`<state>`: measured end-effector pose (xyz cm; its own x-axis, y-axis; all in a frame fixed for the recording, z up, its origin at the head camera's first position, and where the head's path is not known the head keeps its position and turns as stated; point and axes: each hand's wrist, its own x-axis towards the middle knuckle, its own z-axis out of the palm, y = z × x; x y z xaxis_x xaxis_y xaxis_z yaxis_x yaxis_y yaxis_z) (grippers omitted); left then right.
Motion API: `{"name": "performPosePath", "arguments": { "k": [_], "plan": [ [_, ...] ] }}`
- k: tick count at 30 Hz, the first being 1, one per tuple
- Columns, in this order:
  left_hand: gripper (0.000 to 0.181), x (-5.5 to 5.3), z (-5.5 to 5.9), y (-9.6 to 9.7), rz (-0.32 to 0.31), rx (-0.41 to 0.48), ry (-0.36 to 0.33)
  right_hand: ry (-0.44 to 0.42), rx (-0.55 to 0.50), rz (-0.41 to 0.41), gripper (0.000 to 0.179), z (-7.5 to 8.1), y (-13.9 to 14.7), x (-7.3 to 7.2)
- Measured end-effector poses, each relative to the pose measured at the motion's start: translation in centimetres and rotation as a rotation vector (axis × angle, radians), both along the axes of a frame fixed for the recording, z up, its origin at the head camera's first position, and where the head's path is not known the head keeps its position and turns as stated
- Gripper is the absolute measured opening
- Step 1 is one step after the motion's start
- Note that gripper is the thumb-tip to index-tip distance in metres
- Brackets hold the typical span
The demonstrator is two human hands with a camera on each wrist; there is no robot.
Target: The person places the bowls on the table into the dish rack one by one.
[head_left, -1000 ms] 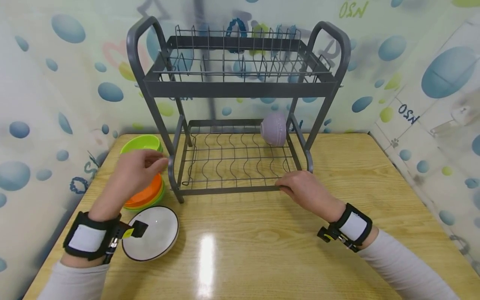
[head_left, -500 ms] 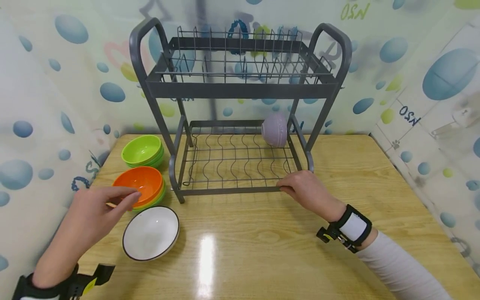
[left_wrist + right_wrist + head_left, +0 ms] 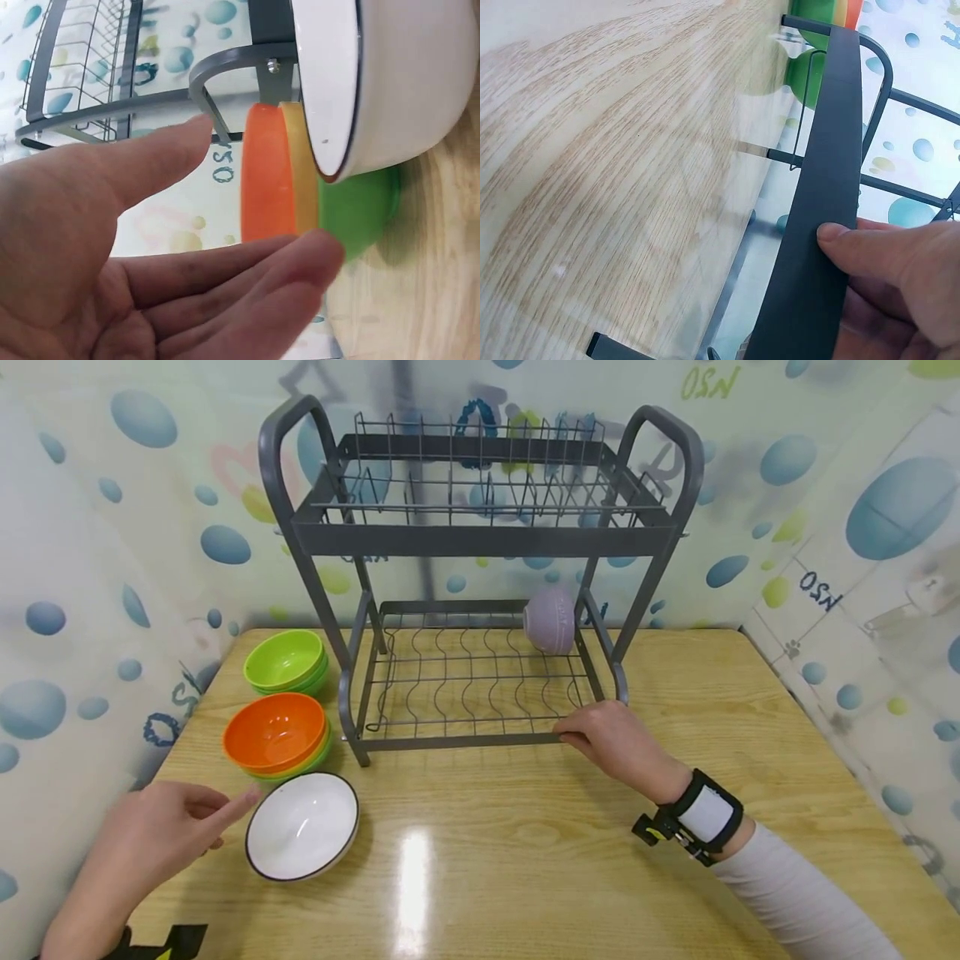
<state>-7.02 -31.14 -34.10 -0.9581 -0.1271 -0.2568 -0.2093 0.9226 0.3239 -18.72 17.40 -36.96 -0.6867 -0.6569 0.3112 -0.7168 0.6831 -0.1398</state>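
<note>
My right hand grips the front bar of the lower tier of a dark grey two-tier dish rack; in the right wrist view its thumb lies on the flat face of the bar. My left hand is in the air just left of a white bowl with a dark rim, holding nothing, thumb and fingers apart. Behind the white bowl stands a stack topped by an orange bowl, and farther back a stack of green bowls. A purple bowl sits on its side at the lower tier's right end.
The wooden table reaches the patterned wall covering at the back and left. The rack's upper tier overhangs the lower wire shelf, and its left leg stands close to the bowl stacks.
My left hand has come away from the rack's left side, moving toward me and left past the orange bowl to beside the white bowl. The right hand keeps its grip on the bar.
</note>
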Motion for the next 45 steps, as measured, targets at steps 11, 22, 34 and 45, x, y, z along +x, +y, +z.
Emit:
{"name": "performPosePath", "arguments": {
  "k": [11, 22, 34, 45],
  "plan": [
    [0.050, -1.0, -2.6, 0.9, -0.059, 0.083, -0.129, -0.015, -0.001, -0.014, 0.012, 0.1, -0.2, -0.1],
    [0.027, -2.1, -4.4, 1.8, -0.126, 0.046, -0.117, -0.023, -0.007, -0.017, 0.012, 0.2, -0.3, -0.2],
    [0.021, -3.0, -4.0, 5.3, -0.124, 0.139, -0.121, -0.043, -0.002, -0.025, 0.012, 0.2, -0.3, -0.1],
    [0.019, -4.0, -2.8, 8.4, -0.233, 0.210, -0.060, -0.029, 0.009, -0.025, 0.012, 0.2, -0.3, 0.0]
  ]
}}
